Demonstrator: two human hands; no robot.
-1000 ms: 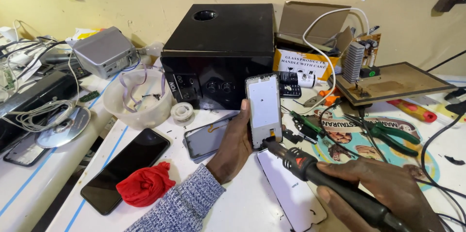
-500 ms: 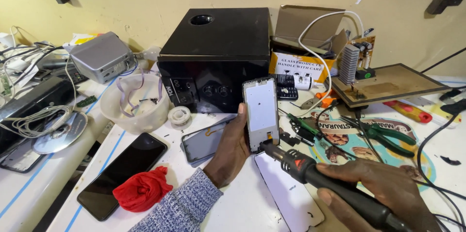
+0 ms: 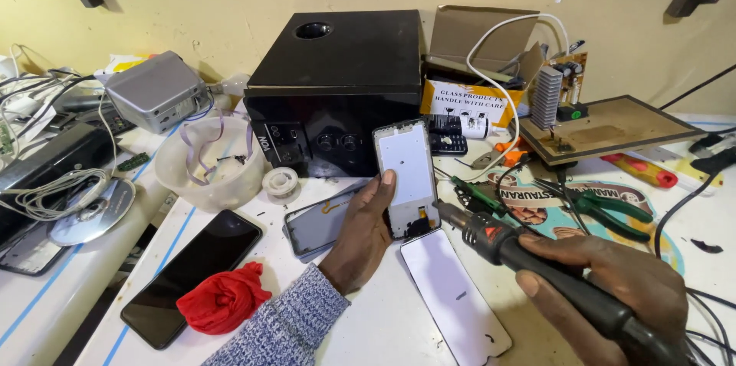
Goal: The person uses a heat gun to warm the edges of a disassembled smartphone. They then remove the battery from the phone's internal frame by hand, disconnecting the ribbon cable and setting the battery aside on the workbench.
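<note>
Above the white bench (image 3: 360, 328), left hand (image 3: 366, 232) fingers clamped on phone frame (image 3: 406, 176) (right hand (image 3: 613, 293) gripping hot-air tool (image 3: 537, 266)).

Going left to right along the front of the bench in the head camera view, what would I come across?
Black phone → red cloth → left hand holding a phone frame → white screen panel → right hand gripping a black hot-air tool.

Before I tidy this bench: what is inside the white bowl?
The white bowl holds loops of pale lilac ribbon cable and some small dark bits near its bottom. The near wall hides the rest of the inside, so anything lying low there cannot be seen.
</note>
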